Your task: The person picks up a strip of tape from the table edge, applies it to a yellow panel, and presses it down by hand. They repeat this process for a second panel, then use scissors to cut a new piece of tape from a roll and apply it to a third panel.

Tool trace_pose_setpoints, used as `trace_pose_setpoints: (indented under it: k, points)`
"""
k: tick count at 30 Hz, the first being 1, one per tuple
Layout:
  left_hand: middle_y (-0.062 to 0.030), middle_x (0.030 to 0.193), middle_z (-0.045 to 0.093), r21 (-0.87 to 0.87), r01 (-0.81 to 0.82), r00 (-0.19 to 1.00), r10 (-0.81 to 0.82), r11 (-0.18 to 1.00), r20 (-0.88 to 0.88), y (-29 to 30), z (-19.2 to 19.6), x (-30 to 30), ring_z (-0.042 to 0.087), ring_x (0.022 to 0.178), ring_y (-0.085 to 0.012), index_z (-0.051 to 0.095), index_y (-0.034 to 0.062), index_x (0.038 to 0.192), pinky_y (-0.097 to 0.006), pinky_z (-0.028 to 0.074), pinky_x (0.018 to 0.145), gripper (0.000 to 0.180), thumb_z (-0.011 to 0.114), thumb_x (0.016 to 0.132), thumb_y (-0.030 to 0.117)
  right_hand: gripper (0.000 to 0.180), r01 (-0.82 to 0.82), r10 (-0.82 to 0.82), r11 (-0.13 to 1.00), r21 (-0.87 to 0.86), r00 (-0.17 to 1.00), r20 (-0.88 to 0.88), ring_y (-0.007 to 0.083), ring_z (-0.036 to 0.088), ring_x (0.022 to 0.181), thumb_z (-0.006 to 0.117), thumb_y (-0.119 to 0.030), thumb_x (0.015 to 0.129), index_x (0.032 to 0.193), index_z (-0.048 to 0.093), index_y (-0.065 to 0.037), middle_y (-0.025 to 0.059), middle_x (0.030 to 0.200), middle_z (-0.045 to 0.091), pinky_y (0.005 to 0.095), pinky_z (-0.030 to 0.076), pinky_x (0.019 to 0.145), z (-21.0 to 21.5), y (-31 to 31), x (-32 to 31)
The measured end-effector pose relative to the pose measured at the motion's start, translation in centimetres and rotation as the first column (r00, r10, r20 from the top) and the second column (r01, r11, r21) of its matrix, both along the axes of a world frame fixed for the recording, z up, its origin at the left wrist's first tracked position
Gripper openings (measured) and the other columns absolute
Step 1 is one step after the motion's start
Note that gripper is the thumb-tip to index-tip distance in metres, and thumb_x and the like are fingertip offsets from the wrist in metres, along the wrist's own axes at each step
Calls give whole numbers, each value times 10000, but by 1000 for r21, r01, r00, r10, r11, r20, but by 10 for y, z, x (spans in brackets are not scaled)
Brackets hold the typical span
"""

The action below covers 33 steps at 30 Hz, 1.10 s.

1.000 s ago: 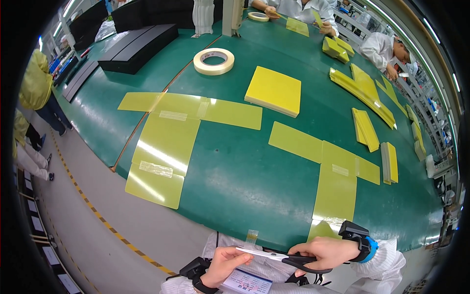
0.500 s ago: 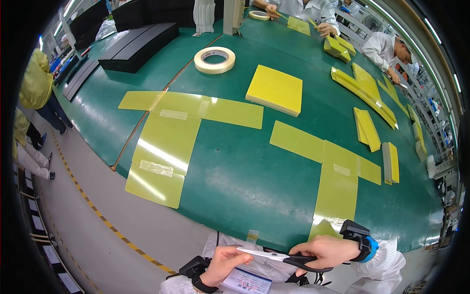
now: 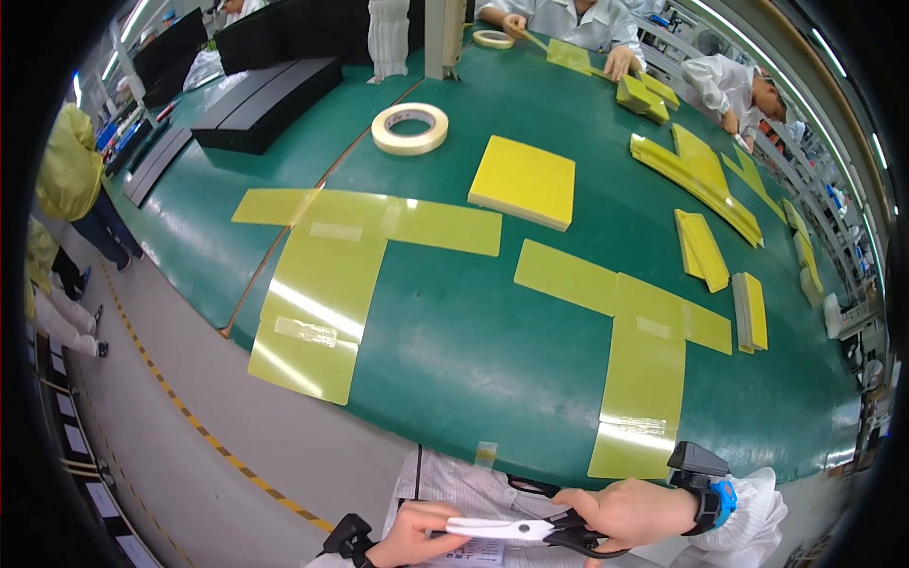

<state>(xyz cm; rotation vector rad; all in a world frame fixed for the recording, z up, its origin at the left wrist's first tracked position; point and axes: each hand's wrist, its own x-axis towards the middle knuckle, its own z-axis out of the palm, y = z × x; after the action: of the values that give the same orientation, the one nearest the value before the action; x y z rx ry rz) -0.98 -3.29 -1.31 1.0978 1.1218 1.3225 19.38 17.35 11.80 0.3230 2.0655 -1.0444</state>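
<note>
At the near table edge, in front of my body, a pair of scissors (image 3: 504, 529) with pale blades and black handles lies level between my hands. My right hand (image 3: 636, 509) is closed round the handles. The fingers of my left hand (image 3: 415, 536) pinch the tip end of the blades; whether anything thin is caught there too is hidden. A short strip of clear tape (image 3: 486, 453) sticks to the table edge just beyond the scissors. Right of it lies a T-shaped set of yellow translucent sheets (image 3: 640, 379), joined with tape.
A second taped yellow sheet assembly (image 3: 317, 275) lies at left. Behind stand a yellow sheet stack (image 3: 524, 182) and a tape roll (image 3: 410, 129) on the green table (image 3: 454, 350). Black blocks (image 3: 267, 102) lie far left. Co-workers (image 3: 576, 28) handle yellow sheets across the table.
Both hands and the scissors have moved lower, closer to my body. The scissors have turned slightly, and the near end of the right sheet assembly is now uncovered.
</note>
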Motion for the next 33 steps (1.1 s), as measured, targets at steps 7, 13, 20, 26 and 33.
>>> trace_pose_setpoints:
  k: [7,13,20,26,33]
  points:
    - [-157,687,643,277,32,961,-106,960,256,23,65,-24,605,622,-245,642,-59,681,-337,454,560,113,709,753,-4,828,118,97,925,362,847,-522,291,495,954,798,-403,664,1289,416,-17,134,1013,480,397,357,833,38,6,0]
    - [-111,768,643,-229,-320,874,380,919,304,17,70,-21,613,719,-194,639,-29,811,-313,489,624,76,651,850,36,572,827,-220,423,370,490,-843,332,618,728,763,-359,712,1119,557,-14,137,804,630,397,451,666,43,117,-27]
    - [-115,1031,565,-422,-221,952,289,879,102,35,45,2,603,902,-180,324,97,1287,-319,547,752,645,705,787,-42,314,888,-417,154,433,455,-787,361,651,738,777,-311,668,861,714,-71,165,770,677,431,523,681,-35,278,-70]
    - [-103,836,670,-530,-294,910,402,796,100,56,50,9,626,703,-138,403,61,1131,-259,517,619,409,665,830,-30,288,952,-342,106,287,306,-889,383,653,812,711,-195,707,938,669,-28,212,862,675,453,532,730,-75,315,-95]
    - [-95,737,661,-557,-259,933,353,789,66,67,62,0,610,618,-115,416,57,1034,-241,493,553,325,640,826,-57,135,928,-97,241,283,313,-945,367,624,785,630,-133,777,856,667,-30,171,846,645,443,511,697,-49,283,-72]
